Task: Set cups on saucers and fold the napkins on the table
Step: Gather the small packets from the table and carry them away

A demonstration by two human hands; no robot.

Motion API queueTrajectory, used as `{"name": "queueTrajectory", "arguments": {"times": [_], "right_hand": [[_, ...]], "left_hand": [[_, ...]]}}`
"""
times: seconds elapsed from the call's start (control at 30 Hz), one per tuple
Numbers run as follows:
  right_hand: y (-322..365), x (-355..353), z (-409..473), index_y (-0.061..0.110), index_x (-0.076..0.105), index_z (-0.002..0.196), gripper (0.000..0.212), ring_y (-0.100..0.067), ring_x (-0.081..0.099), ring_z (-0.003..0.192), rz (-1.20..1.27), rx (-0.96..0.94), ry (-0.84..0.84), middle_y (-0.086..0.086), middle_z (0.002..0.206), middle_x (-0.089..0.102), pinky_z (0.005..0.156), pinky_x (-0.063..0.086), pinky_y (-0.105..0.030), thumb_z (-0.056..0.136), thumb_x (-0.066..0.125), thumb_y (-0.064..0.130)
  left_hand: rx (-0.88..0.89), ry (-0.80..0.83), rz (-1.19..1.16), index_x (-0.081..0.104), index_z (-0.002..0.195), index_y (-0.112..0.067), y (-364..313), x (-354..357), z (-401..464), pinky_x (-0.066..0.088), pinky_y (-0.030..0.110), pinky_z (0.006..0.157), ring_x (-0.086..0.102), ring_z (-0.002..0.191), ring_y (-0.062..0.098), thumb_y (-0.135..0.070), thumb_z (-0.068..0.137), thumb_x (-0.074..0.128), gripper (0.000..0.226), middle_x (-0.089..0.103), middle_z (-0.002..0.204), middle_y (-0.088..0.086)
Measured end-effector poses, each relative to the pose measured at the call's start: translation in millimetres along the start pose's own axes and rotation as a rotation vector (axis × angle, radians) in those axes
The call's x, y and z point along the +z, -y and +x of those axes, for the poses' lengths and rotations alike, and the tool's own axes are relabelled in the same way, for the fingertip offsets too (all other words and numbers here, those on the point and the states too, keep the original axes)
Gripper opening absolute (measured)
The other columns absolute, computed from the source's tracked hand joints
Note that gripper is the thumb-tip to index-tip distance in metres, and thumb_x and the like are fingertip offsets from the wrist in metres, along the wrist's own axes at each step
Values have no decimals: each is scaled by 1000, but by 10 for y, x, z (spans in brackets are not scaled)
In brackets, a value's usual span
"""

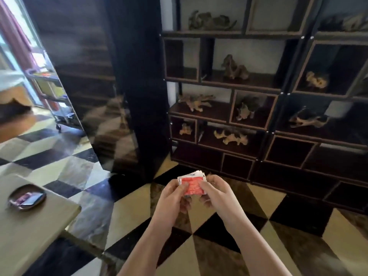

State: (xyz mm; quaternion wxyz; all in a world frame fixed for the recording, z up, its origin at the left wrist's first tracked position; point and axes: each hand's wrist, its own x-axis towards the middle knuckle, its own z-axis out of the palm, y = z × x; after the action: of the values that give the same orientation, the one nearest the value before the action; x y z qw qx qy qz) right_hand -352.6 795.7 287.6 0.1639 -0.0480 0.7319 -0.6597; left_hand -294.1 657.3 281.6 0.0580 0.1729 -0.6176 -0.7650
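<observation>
Holding a small stack of red-and-white packets [192, 185] between them, the left hand [172, 195] and the right hand [216, 193] meet above the checkered floor [127, 212], thumbs pressed on the top face and fingers curled underneath. What the packets contain cannot be told. At the left, the desk [29, 232] carries a dark saucer [14, 193] with a phone [32, 198] lying in it. Dark shelves [258, 108] of driftwood pieces stand behind.
</observation>
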Motion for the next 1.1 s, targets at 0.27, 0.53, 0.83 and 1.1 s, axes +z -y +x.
{"name": "queueTrajectory", "arguments": {"times": [0.27,0.53,0.83,1.1], "right_hand": [[25,784,1088,33,70,99,16,-13,75,83,27,50,312,10,87,76,79,64,-38,97,61,46],[24,2038,1738,26,63,116,22,-11,71,82,-133,18,547,4,98,72,63,55,-18,100,57,41],[270,4127,2435,24,68,106,19,-4,72,68,-233,-1,745,0,92,75,55,51,-12,98,59,39],[176,5706,2880,22,70,101,16,-18,76,77,-373,87,908,-3,87,77,70,60,-32,96,65,36]], "left_hand": [[33,-527,-125,78,95,-29,-68,-372,698,59,45,85,75,93,27,-43,94,63,20,78,99,8],[48,-833,-157,72,98,-19,-122,-1396,1047,51,20,54,69,62,8,-39,98,58,24,74,75,0],[129,-942,-383,71,101,-17,-470,-3343,1628,60,30,57,75,71,22,-28,99,58,17,77,83,10],[39,-1018,-342,69,110,-15,-482,-4814,1824,47,14,48,65,55,1,-27,99,59,19,73,70,-9]]}}
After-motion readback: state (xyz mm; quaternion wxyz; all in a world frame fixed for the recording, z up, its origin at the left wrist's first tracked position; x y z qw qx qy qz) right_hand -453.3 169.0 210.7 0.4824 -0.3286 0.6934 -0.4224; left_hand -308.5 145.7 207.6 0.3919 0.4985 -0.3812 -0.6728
